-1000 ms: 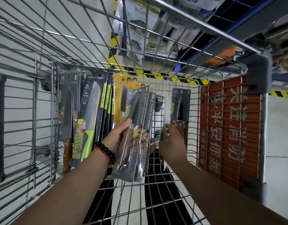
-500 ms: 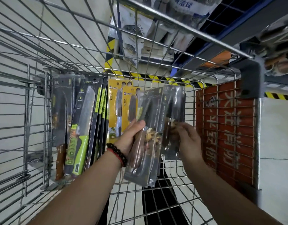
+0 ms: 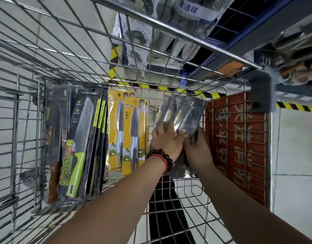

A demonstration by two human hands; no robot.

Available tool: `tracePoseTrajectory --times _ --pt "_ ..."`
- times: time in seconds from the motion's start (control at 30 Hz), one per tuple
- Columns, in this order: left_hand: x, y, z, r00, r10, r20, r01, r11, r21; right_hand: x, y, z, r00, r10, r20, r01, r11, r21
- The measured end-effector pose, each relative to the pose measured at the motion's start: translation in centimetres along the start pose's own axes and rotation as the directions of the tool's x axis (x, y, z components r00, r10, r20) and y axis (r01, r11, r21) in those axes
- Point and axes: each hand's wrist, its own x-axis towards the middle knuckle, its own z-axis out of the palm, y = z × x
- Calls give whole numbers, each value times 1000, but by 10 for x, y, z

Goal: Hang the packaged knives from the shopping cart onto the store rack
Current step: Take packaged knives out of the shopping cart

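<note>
Gathering is the step we judge in hand: our left hand (image 3: 166, 141) and right hand (image 3: 198, 147) both curl their fingers round a fan of clear knife packs (image 3: 182, 111), low inside the shopping cart (image 3: 169, 32) (none hung yet). Next comes lifting them out toward the rack.

I'm looking into the wire shopping cart (image 3: 178, 194): black-packaged knives (image 3: 84, 138) lean at its left end, yellow-packaged knives (image 3: 127, 134) stand just beside them against the far wall.
</note>
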Motion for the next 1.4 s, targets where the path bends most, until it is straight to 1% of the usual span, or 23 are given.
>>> tracePoseTrajectory --times 0.07,0.1,0.2,0.27,0.33,0.43,0.5,0.57,0.63,0.67,0.73,0.8,0.83,0.9,0.97,1.0,1.03,1.07,1.13,1.2,1.23,1.3,1.4 --pt "-3 -7 2 998 55 -33 -56 998 -40 -1 3 4 998 -5 -56 1 998 -62" --pt "-4 -11 3 997 58 -45 -60 996 -63 -2 3 6 998 13 -61 -17 998 -67" --pt "-8 -25 1 998 -55 -37 52 994 -96 -1 9 9 998 31 -46 -34 996 -78" --pt "-12 -26 0 991 -129 23 131 984 -120 2 10 11 1000 15 -23 -17 992 -128" --pt "-13 -17 -1 984 -153 96 169 964 -203 5 7 12 1000 -8 16 11 986 -167" --pt "-13 -6 -6 979 -96 180 155 925 -348 8 2 10 996 3 91 18 975 -223" --pt "-18 -8 -15 971 -49 234 136 919 -371 7 -2 9 995 15 100 8 975 -224" --pt "-26 -13 -29 970 -24 241 109 933 -344 4 -8 11 997 40 58 -26 974 -225" --pt "-40 -22 -49 976 -7 217 76 948 -310 -3 -15 15 999 41 -23 -46 953 -298" --pt "-46 -28 -59 981 -16 192 70 959 -276 -9 -19 19 998 8 -63 -30 932 -362" --pt "-59 -44 -85 993 -70 96 86 980 -177 -25 -30 34 987 -130 -94 71 880 -470" --pt "-68 -68 -114 987 -158 -27 152 976 -156 -42 -41 61 968 -246 -44 198 862 -467" --pt "-72 -81 -129 974 -201 -101 186 972 -143 -52 -46 79 964 -265 1 240 869 -433" --pt "-79 -112 -155 933 -284 -223 262 957 -122 -68 -61 116 953 -283 111 304 879 -367" --pt "-89 -146 -178 871 -373 -319 351 928 -127 -82 -76 155 928 -279 248 352 874 -334" --pt "-94 -161 -189 836 -395 -381 376 918 -127 -88 -84 175 907 -272 321 374 870 -322" --pt "-97 -178 -196 821 -382 -425 384 919 -84 -93 -90 193 884 -262 387 393 865 -313" --pt "-102 -190 -203 834 -350 -427 381 924 -13 -98 -97 210 861 -257 439 413 857 -308" --pt "-104 -208 -211 874 -312 -373 382 915 129 -104 -107 240 827 -274 492 459 834 -307" --pt "-103 -217 -215 884 -323 -339 377 920 108 -105 -114 264 789 -299 536 520 791 -324" --pt "-101 -222 -214 881 -349 -319 390 918 75 -103 -115 274 763 -312 566 571 736 -363" --pt "-92 -232 -209 869 -387 -309 420 906 48 -97 -117 283 724 -312 616 657 583 -477" --pt "-84 -240 -199 872 -378 -311 395 919 -10 -81 -111 278 709 -257 656 698 385 -604"
